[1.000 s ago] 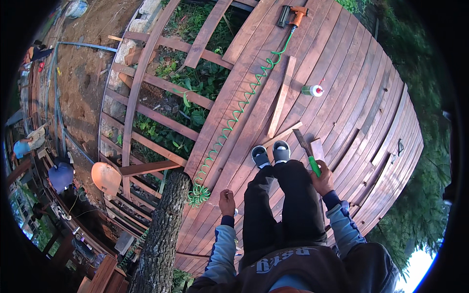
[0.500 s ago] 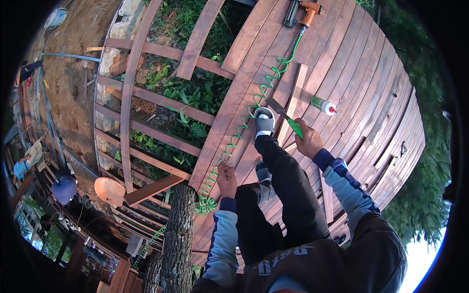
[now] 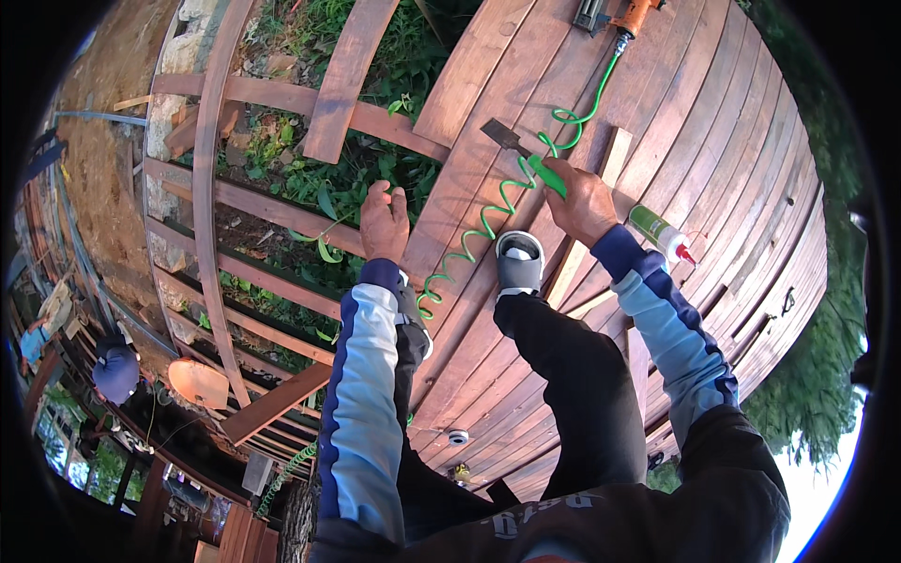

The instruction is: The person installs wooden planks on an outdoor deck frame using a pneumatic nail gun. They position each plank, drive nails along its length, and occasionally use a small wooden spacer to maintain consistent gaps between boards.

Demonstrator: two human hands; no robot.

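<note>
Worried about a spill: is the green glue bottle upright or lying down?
Lying down: the glue bottle rests on its side on the deck boards, red tip pointing right.

reddish-brown wooden deck boards (image 3: 713,150) fill the upper right of the frame. a bright green coiled hose (image 3: 479,225) runs across them up to an orange and black tool (image 3: 624,14) at the top edge. the right hand (image 3: 584,202), right of centre, grips a chisel (image 3: 530,159) with a green handle and dark grey blade. just right, a green bottle (image 3: 657,230) has a white neck and red tip. the sleeves (image 3: 361,403) are light blue with navy stripes; the trousers (image 3: 582,394) are black, the shoe (image 3: 519,263) grey. green plants (image 3: 347,178) show at upper left.
</note>
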